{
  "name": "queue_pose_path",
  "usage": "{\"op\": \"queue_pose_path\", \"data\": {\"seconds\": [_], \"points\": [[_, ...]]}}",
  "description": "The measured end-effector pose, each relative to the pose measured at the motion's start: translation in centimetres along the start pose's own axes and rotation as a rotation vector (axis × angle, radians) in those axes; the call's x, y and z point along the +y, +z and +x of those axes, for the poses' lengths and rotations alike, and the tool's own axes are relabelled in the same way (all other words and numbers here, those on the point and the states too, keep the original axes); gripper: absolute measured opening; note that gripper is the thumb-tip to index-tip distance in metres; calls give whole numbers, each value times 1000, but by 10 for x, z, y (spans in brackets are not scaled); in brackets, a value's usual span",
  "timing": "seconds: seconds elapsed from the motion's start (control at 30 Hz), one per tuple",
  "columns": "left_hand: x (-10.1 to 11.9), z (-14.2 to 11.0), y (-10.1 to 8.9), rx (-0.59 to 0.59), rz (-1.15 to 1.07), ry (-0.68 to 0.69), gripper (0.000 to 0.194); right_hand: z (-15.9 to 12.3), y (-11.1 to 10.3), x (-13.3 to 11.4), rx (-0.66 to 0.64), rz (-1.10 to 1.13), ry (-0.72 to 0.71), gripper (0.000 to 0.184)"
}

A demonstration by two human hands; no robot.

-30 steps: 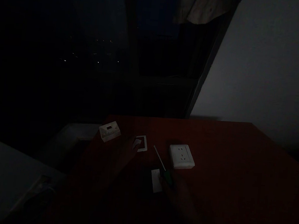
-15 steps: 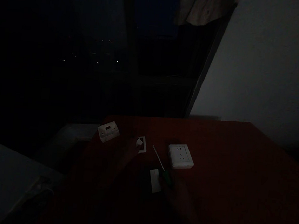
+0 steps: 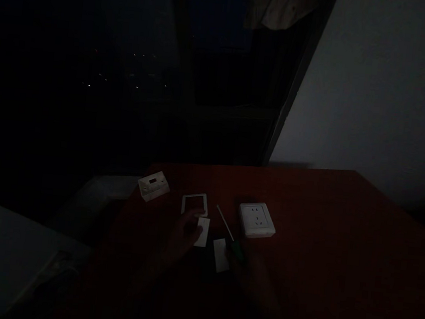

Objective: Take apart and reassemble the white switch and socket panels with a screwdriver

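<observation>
In dim light, my left hand (image 3: 179, 234) pinches a small white rectangular plate (image 3: 203, 233) by its left side. A thin white square frame (image 3: 195, 195) lies just beyond its fingertips. My right hand (image 3: 252, 276) is closed around the green handle of a screwdriver (image 3: 238, 251), whose shaft points away and to the left. Beside those fingers is a second white rectangular piece (image 3: 220, 256); whether they grip it or only touch it, I cannot tell. To the right of the screwdriver tip stands a white wall socket (image 3: 257, 220), face up.
A white back box (image 3: 153, 186) with a rectangular cutout lies near the left edge of the reddish-brown table (image 3: 324, 205). Behind the table is a dark window with a bit of curtain (image 3: 283, 8). A pale wall (image 3: 372, 94) rises at the right.
My left hand has come back toward me from the white frame, bringing the white plate nearer to the right hand. The frame now shows more fully. My right hand and the screwdriver have hardly moved.
</observation>
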State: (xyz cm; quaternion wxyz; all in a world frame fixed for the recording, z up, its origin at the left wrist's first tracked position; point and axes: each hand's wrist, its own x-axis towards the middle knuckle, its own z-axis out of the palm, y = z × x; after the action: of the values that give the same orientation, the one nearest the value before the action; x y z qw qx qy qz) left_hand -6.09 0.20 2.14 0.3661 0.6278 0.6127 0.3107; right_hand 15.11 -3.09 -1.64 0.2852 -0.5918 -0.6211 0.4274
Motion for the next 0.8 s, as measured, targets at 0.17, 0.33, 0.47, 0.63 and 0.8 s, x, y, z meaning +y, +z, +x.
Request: {"op": "queue_pose_path", "data": {"seconds": [0.17,0.33,0.47,0.63,0.8], "points": [[-2,-33,18,51,-71,-104,31,1,1,1,6,-15,-25,21],[-1,-40,29,61,-3,-144,27,1,2,5,9,1,-22,25],[-3,-42,31,99,95,-40,25,1,2,6,14,-2,-6,24],[-12,-45,35,115,165,35,28,2,3,4,6,-27,0,25],[-20,-46,38,126,90,-86,47,4,1,-1,-8,-32,33,29]]}}
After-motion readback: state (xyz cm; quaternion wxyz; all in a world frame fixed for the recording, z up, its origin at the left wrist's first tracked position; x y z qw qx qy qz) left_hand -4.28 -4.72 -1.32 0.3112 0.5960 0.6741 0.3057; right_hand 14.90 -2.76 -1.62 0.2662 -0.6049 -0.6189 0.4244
